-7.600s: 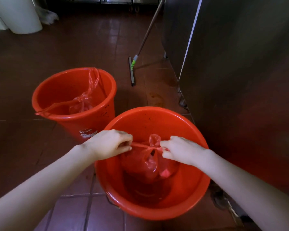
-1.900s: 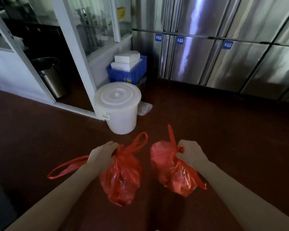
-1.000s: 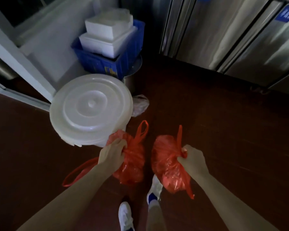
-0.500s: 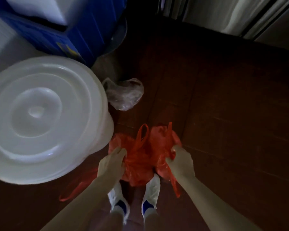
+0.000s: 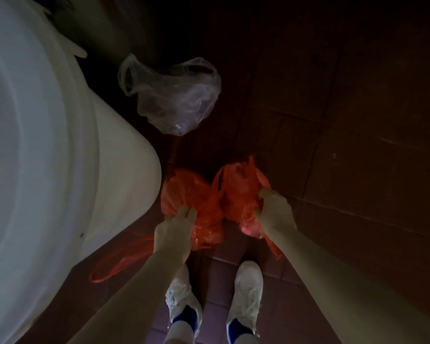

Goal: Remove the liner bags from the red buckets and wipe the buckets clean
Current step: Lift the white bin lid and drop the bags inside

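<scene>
Two red bags (image 5: 209, 207) hang knots-up, L hand (image 5: 174, 227) & R hand (image 5: 276, 214) each clenching one.

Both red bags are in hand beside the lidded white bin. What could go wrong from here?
1. The white bin has its lid on and both hands are full: left hand, right hand.
2. The left red bag's loose handle trails near the shoes, a trip risk.
3. The clear bag on the floor could be stepped on.

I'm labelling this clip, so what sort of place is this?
Probably a utility or back-of-kitchen area, though little shows: a dark reddish-brown tiled floor, a large white plastic lidded bin, and a clear crumpled plastic bag lying on the tiles.
</scene>
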Demonstrator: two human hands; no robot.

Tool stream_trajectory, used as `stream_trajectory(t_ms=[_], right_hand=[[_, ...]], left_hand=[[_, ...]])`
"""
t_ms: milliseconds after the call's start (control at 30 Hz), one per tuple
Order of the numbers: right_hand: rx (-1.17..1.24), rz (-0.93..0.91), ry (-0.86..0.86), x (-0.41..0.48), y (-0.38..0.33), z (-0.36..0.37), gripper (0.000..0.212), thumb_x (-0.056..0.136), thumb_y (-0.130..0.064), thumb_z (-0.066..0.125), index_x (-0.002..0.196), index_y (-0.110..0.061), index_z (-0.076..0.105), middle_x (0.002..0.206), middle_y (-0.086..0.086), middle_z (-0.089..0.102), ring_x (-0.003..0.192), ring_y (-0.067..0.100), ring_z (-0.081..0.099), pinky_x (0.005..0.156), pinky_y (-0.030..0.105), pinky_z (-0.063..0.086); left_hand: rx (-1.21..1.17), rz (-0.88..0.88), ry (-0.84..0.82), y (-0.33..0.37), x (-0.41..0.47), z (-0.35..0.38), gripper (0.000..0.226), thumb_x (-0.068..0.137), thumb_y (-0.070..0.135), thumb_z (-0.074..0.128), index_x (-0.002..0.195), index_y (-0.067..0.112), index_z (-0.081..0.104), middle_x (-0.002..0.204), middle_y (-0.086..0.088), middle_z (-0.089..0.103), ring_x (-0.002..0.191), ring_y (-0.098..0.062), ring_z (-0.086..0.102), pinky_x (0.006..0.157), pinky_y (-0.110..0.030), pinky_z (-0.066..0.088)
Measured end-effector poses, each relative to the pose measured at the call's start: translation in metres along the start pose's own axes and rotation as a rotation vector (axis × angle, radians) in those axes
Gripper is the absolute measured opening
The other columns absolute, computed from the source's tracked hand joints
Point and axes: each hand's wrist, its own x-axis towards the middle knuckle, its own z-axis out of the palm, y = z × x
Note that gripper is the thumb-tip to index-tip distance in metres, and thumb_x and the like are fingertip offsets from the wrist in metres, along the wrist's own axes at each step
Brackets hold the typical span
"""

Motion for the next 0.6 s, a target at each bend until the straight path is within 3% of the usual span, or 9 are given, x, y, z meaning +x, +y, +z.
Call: stream_trajectory(t_ms=[100,200,267,333,467,600], right_hand=[[-0.056,0.001,-0.031,0.013,0.009,0.011,0.044,0.086,-0.011,0.062,0.130,-0.012,0.054,0.129,0.014,0.054,0.116,0.034,0.054,0.094,0.036,0.043],[-0.108,-0.051,-0.084,0.002,0.004,0.008,0.071,0.085,-0.015,0.065,0.148,-0.019,0.033,0.145,0.011,0.039,0.124,0.032,0.050,0.099,0.038,0.044],[-0.135,-0.109,-0.110,-0.014,-0.004,-0.003,0.081,0.083,-0.017,0.068,0.151,-0.022,0.025,0.154,0.006,0.027,0.128,0.031,0.048,0.101,0.037,0.044],[-0.176,-0.167,-0.121,-0.033,-0.016,-0.016,0.076,0.085,-0.019,0.066,0.150,-0.022,0.026,0.157,0.004,0.022,0.133,0.029,0.043,0.104,0.036,0.041],[-0.106,-0.244,-0.109,-0.075,-0.053,-0.052,0.059,0.088,-0.016,0.060,0.143,-0.020,0.040,0.150,0.003,0.034,0.134,0.024,0.042,0.108,0.033,0.036],[-0.059,-0.439,-0.023,-0.122,-0.108,-0.091,0.043,0.088,-0.017,0.060,0.131,-0.020,0.052,0.132,-0.003,0.048,0.118,0.015,0.052,0.097,0.025,0.042]], left_hand=[[-0.038,-0.036,-0.039,-0.011,0.013,0.011,0.039,0.091,0.011,0.052,0.127,0.025,0.043,0.120,0.004,0.054,0.090,-0.021,0.065,0.071,-0.034,0.055],[-0.006,-0.028,-0.130,-0.018,0.009,0.009,0.057,0.092,0.017,0.053,0.142,0.029,0.029,0.134,-0.002,0.048,0.109,-0.027,0.059,0.087,-0.038,0.052],[0.028,-0.048,-0.162,-0.018,-0.003,0.001,0.067,0.094,0.027,0.053,0.150,0.031,0.016,0.152,-0.009,0.030,0.132,-0.033,0.042,0.104,-0.040,0.042],[-0.015,-0.097,-0.177,-0.013,-0.022,-0.014,0.070,0.096,0.030,0.050,0.154,0.030,0.009,0.160,-0.011,0.013,0.142,-0.033,0.026,0.111,-0.041,0.035],[-0.236,-0.086,-0.069,0.005,-0.064,-0.057,0.053,0.095,0.029,0.045,0.145,0.025,0.031,0.149,-0.002,0.032,0.128,-0.024,0.042,0.100,-0.033,0.042],[-0.508,0.028,0.190,0.016,-0.107,-0.120,0.032,0.091,0.031,0.054,0.122,0.024,0.058,0.120,0.004,0.057,0.102,-0.020,0.059,0.078,-0.034,0.051]])
